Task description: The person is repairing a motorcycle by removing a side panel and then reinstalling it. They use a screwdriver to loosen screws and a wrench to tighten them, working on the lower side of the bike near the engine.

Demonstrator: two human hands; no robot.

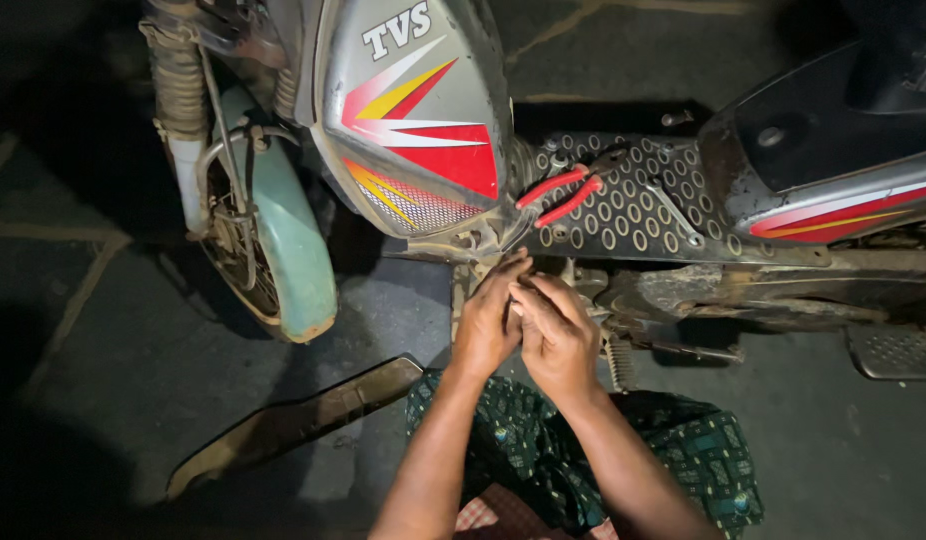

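Note:
My left hand [488,320] and my right hand [555,335] are pressed together just under the edge of a scooter's footboard [633,215], fingers curled around something small that I cannot make out. Red-handled pliers [561,196] lie on the perforated footboard just above my hands. The grey front panel [418,110] with red, yellow and white stripes rises to the upper left of them.
The pale green front mudguard [293,250] and wheel stand at left. A dark detached panel [293,420] lies on the ground at lower left. A side footrest [898,350] juts out at right. My knee in green patterned cloth [603,450] is below.

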